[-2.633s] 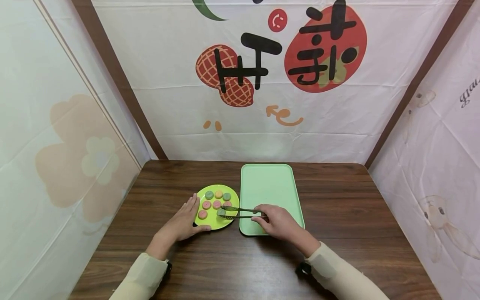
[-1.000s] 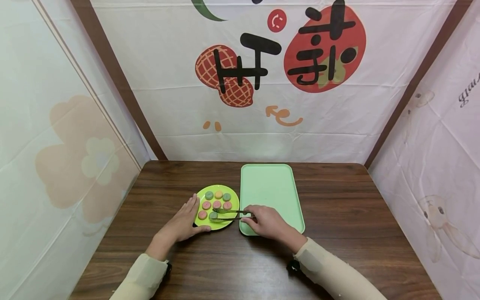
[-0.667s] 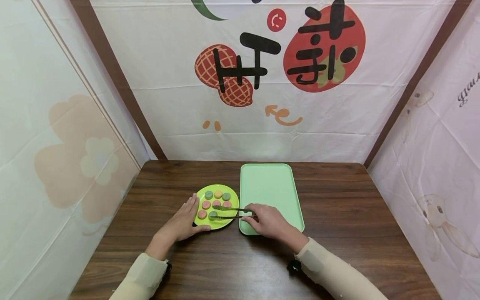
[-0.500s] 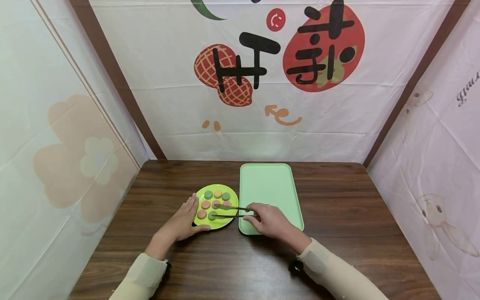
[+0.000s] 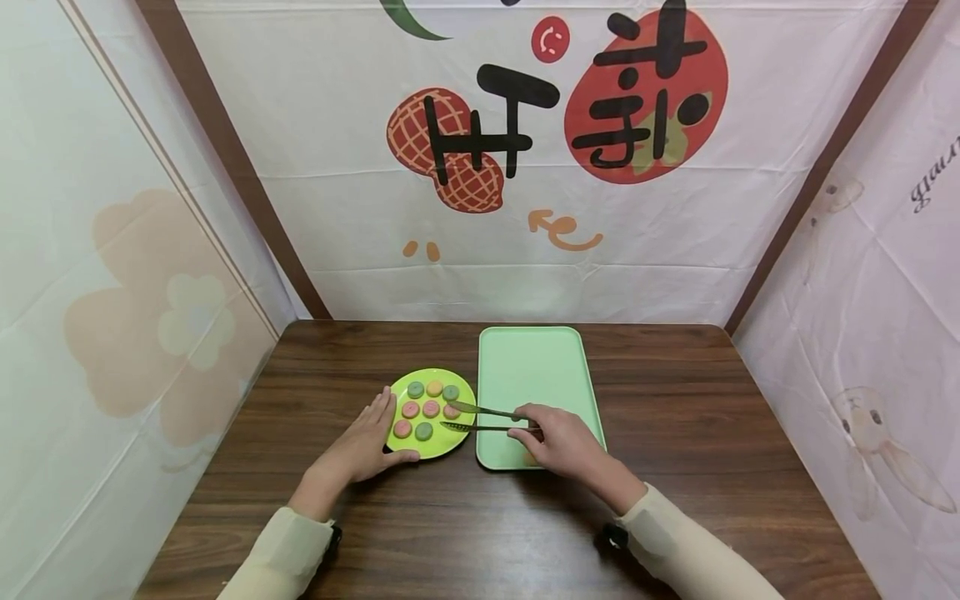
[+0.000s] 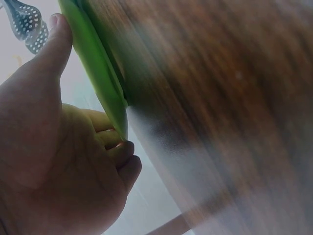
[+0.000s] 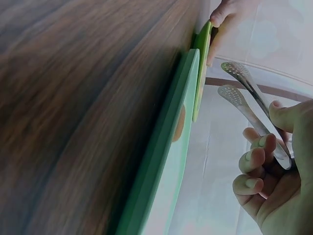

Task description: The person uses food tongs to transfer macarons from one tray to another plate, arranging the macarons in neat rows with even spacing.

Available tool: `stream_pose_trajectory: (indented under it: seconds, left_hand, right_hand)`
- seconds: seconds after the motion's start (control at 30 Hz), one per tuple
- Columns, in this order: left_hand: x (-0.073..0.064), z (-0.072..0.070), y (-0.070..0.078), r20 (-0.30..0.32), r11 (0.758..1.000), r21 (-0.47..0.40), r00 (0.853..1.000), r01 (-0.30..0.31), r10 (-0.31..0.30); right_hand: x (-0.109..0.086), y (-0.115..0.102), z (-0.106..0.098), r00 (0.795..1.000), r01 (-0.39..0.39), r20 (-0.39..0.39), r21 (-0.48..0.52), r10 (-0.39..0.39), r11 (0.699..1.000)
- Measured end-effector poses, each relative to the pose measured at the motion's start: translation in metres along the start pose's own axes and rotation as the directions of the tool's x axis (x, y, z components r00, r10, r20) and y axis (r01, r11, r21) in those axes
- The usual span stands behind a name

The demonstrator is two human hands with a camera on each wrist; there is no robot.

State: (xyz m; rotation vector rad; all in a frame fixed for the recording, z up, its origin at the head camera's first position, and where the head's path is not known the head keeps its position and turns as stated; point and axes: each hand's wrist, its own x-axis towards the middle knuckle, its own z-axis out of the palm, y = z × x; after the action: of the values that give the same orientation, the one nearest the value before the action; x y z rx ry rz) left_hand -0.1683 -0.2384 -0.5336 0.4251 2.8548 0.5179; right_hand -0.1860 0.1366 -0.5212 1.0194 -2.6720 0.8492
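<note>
My left hand point(image 5: 362, 443) lies against the left rim of a lime-green plate point(image 5: 448, 447), fingers extended along it and thumb at the front edge. Several macarons sit in rows on the plate, among them a yellow macaron point(image 5: 435, 388), a pink macaron point(image 5: 402, 428) and a green macaron point(image 5: 423, 431). My right hand point(image 5: 558, 437) holds metal tongs point(image 7: 252, 93) above the mint-green tray point(image 5: 534, 358). Their perforated tips are spread over the plate's right part, with nothing between them. One tip partly covers the rightmost pink macaron point(image 5: 452, 412).
The tray stands just right of the plate. An orange-brown round piece point(image 7: 179, 123) lies on it near its front edge, mostly hidden by my right hand in the head view. Printed cloth walls point(image 5: 375, 292) enclose the wooden table point(image 5: 480, 533) at the back and sides.
The green macaron at the front shifted left on the plate, between the tongs' tips. The tongs then came off it and drew back right. My left hand stayed in place.
</note>
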Motion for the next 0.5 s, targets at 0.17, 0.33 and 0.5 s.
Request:
stream_pose_trajectory:
  seconds: [0.17,0.33,0.5]
  left_hand:
    - [0.000,0.000,0.000,0.001,1.000,0.003,1.000,0.002,-0.002]
    - [0.000,0.000,0.000,0.006,1.000,0.000,1.000,0.003,-0.003]
    - [0.001,-0.001,0.001,0.008,1.000,-0.003,1.000,0.003,-0.003]
  right_hand:
    - [-0.006,0.005,-0.006,1.000,-0.017,-0.011,0.031,0.017,0.999]
    - [-0.011,0.009,-0.011,0.999,-0.028,-0.027,0.058,0.030,0.998]
    - [-0.017,0.014,-0.017,0.998,-0.058,-0.032,0.056,0.060,0.997]
